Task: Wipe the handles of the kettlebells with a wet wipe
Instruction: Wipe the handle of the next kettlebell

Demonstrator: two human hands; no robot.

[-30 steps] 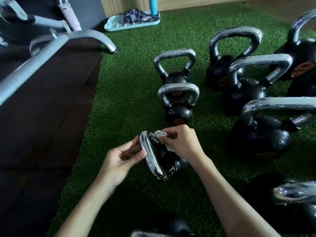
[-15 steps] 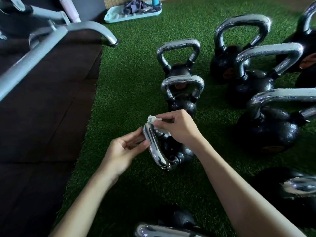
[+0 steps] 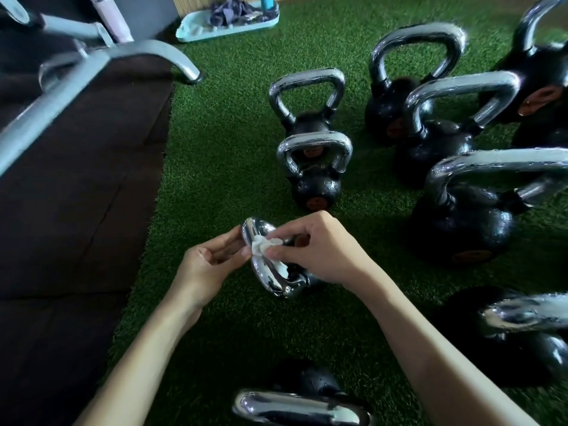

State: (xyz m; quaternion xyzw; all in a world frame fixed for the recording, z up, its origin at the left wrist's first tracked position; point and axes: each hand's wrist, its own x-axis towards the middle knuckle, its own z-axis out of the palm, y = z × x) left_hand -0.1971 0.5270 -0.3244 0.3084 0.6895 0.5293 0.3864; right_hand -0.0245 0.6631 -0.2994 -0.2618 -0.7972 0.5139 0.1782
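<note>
A small black kettlebell stands on the green turf in front of me, its chrome handle (image 3: 266,273) turned edge-on. My right hand (image 3: 319,250) pinches a crumpled white wet wipe (image 3: 261,242) against the upper part of that handle. My left hand (image 3: 212,261) holds the handle's left side, thumb and fingertips curled onto the chrome. The kettlebell's black body is mostly hidden behind my right hand.
Several more chrome-handled kettlebells stand on the turf: two small ones (image 3: 313,167) just beyond, bigger ones (image 3: 461,207) to the right, one (image 3: 295,405) at the bottom edge. A dark mat with a metal frame (image 3: 92,69) lies left. A light-blue tray (image 3: 227,24) sits far back.
The wipe in my right hand has slid from the top end of the handle down onto its upper side. My left hand keeps its hold on the handle.
</note>
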